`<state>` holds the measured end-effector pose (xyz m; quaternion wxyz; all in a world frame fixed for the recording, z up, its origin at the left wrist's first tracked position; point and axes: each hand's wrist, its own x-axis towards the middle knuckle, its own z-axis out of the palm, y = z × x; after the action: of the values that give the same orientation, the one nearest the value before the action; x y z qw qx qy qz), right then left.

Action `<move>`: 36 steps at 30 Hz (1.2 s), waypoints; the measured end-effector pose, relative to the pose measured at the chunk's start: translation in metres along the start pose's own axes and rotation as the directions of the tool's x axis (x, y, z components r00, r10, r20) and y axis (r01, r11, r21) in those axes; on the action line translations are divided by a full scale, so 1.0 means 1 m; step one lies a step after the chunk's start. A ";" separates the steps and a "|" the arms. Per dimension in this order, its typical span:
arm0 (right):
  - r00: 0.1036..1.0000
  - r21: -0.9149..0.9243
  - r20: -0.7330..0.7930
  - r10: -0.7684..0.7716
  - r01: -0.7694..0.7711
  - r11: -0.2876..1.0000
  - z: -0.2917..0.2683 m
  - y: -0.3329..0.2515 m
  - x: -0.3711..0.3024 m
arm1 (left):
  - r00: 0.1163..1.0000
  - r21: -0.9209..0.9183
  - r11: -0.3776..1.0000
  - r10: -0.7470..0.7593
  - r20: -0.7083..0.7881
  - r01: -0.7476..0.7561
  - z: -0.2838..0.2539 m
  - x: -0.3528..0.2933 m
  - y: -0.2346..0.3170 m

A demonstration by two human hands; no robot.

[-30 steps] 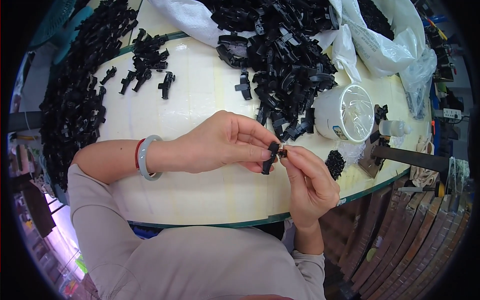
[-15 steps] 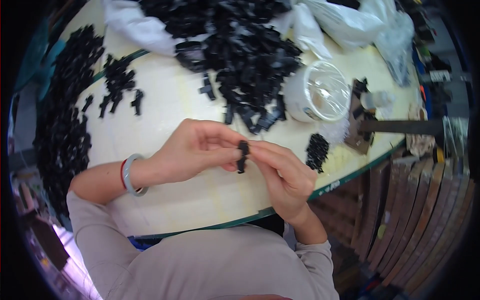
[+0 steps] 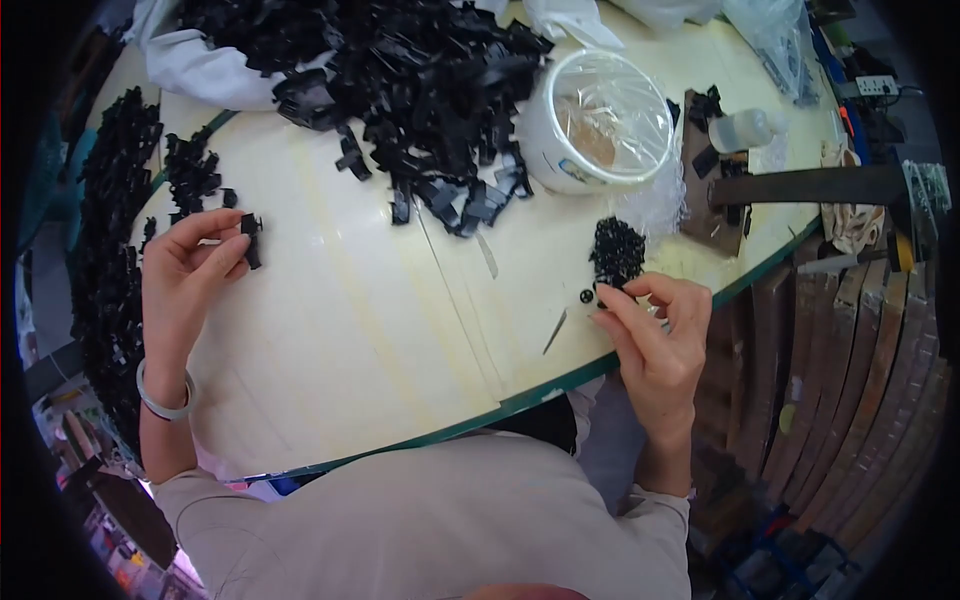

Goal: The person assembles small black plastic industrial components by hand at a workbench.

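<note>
At the left, my left hand [image 3: 190,270] is closed in a pinch on a small black plastic part [image 3: 251,241], held upright above the table. My right hand [image 3: 662,335] is by the table's near right edge, thumb and forefinger curved with a small gap between the tips. Those fingertips are at the near side of a pile of tiny black pieces [image 3: 617,248]. A small round black piece [image 3: 587,297] lies just left of them. Whether a fingertip touches one of the pieces is hard to see.
A big heap of black plastic parts [image 3: 410,90] covers the far middle. More parts [image 3: 105,260] line the left side. A white tub [image 3: 545,150] with clear film stands right of the heap, near a small bottle [image 3: 742,131] and a dark metal arm [image 3: 800,187].
My hands were together at the middle on a black part. My left hand has carried a black part left; my right hand has moved right to the tiny pieces. The view has shifted slightly.
</note>
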<state>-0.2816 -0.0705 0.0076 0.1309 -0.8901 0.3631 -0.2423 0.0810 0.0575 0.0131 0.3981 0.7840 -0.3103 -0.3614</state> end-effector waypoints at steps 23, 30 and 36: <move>0.750 0.749 0.660 0.046 -0.662 0.027 0.050 -0.015 0.012 | 0.343 -0.276 0.430 0.886 0.312 -0.859 0.108 -0.025 0.028; 0.833 0.845 0.534 0.146 -0.519 -0.129 0.066 -0.020 0.003 | 0.439 -0.363 0.546 0.832 0.340 -0.755 0.112 -0.025 0.021; 0.964 0.703 -0.184 0.190 -0.006 0.711 0.060 -0.048 0.001 | 0.724 -0.470 0.882 0.304 0.619 0.032 0.114 -0.028 0.029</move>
<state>-0.2209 -0.0339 -0.0231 0.4236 -0.7179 0.3051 -0.4605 -0.0327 0.0188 -0.0013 0.4534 0.4585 -0.3996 -0.6516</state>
